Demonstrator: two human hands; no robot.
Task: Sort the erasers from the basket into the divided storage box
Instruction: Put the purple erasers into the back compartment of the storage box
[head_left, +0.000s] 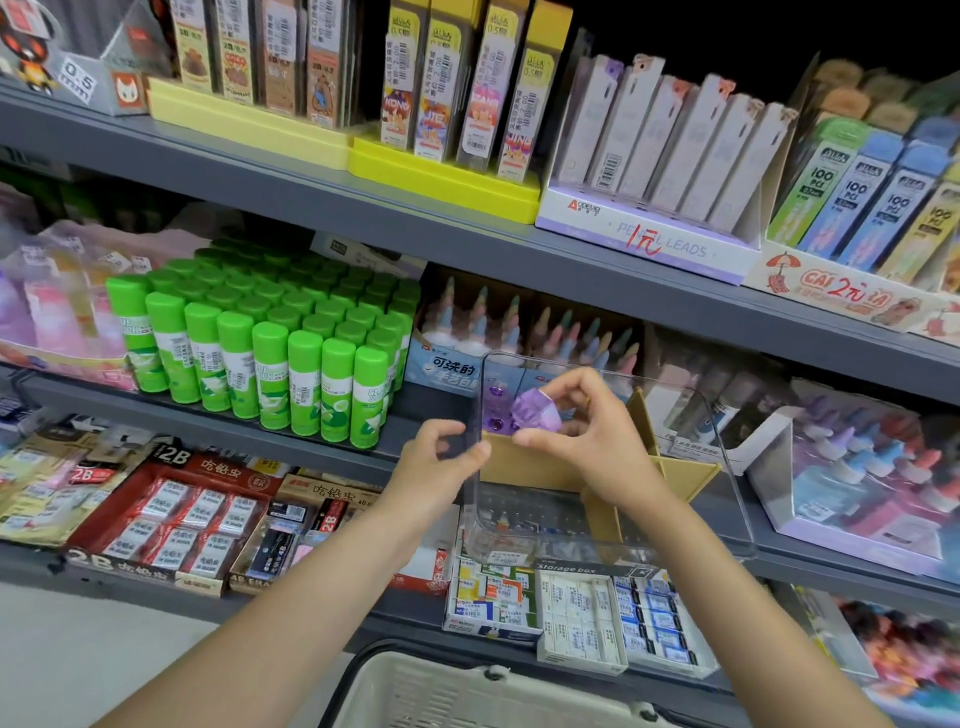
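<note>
In the head view, the right hand (582, 431) pinches a purple eraser (535, 410) between thumb and fingers, above the back compartment of the clear storage box (727, 467) with cardboard dividers (524, 462). The left hand (441, 457) grips the left wall of the box with curled fingers. The white basket (467, 691) is below, near the person.

The storage box (722, 467) is clear, glossy plastic with matt brown cardboard dividers (530, 462). The purple eraser (535, 413) looks shiny-wrapped. The basket (415, 691) is cream plastic; the shelf (311, 176) is matt grey.
</note>
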